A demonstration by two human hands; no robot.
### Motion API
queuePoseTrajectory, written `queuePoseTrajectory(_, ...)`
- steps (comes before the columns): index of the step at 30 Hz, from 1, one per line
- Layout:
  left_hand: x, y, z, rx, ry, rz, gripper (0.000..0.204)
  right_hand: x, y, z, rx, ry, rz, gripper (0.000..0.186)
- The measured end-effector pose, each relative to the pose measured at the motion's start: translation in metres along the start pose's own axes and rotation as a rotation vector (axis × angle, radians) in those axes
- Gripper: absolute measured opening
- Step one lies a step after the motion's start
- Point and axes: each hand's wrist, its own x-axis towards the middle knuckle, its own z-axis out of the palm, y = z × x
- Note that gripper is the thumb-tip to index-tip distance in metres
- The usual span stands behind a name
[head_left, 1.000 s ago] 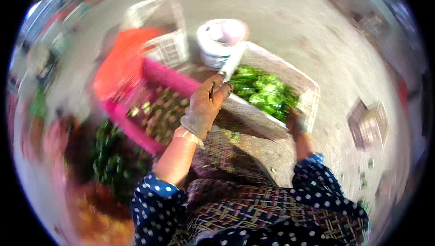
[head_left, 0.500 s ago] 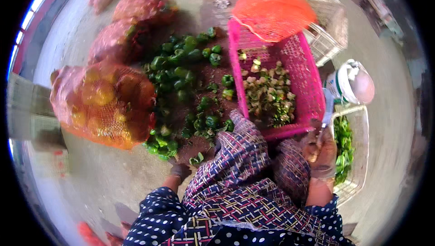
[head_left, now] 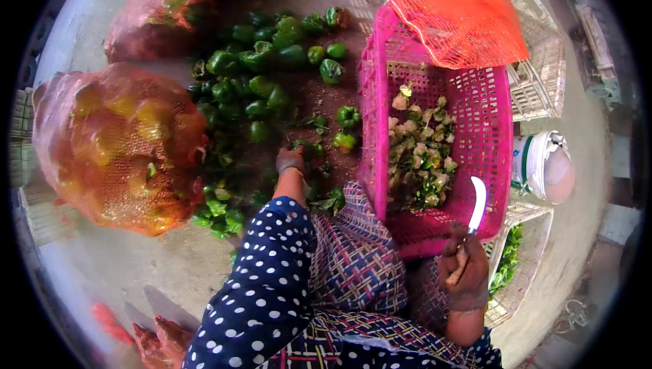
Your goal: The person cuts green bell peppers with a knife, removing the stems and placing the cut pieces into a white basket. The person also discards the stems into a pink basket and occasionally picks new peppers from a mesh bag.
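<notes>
A small knife with a curved blade (head_left: 479, 199) and a light brown handle stands upright in my right hand (head_left: 467, 267), its fingers wrapped round the handle. The hand wears a dark, soiled glove and is beside the near right corner of the pink crate (head_left: 501, 165). My left hand (head_left: 291, 160), gloved too, reaches down among the loose peppers, right by a green pepper (head_left: 309, 146). Its fingertips are mostly hidden, so I cannot see whether they grip it. Many green peppers (head_left: 261, 87) lie on the ground ahead. Cut-off pale and green pieces (head_left: 424, 152) lie in the crate.
Filled mesh sacks, the nearest a large orange one (head_left: 122, 145), line the left. An orange net bag (head_left: 462, 23) drapes over the crate's far end. On the right are a white crate (head_left: 543, 90), a white bucket (head_left: 536, 165) and another crate holding green pieces (head_left: 508, 257).
My left hand has moved forward from beside my left knee to the peppers. The knife's blade now shows clearly, pointing up. The view has shifted a little.
</notes>
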Motion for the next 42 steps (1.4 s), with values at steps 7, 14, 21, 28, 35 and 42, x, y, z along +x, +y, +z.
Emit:
queuePoseTrajectory(7,-0.031,0.085,-0.027,-0.063,-0.038,0.292,0.043,0.012,0.000,-0.023,0.160,-0.024,0.157,0.038)
queuePoseTrajectory(14,-0.155,0.174,-0.171,-1.242,-0.500,0.122,0.067,-0.014,0.003,0.007,-0.627,-0.490,-0.317,0.031)
queuePoseTrajectory(21,-0.282,0.223,-0.271,-1.225,-0.677,0.487,0.064,-0.069,-0.009,0.042,-0.876,-0.529,-0.680,0.046)
queuePoseTrajectory(28,-0.348,0.229,-0.292,-1.231,-0.721,0.646,0.064,-0.119,-0.002,0.012,-0.891,-0.414,-1.068,0.041)
queuePoseTrajectory(35,-0.387,0.236,-0.293,-0.475,-0.105,1.424,0.050,-0.130,0.009,-0.017,-0.485,-0.466,-0.714,0.017)
queuePoseTrajectory(42,-0.387,0.238,-0.256,-0.784,-0.533,1.086,0.062,-0.157,-0.014,-0.052,0.172,-0.526,-0.014,0.022)
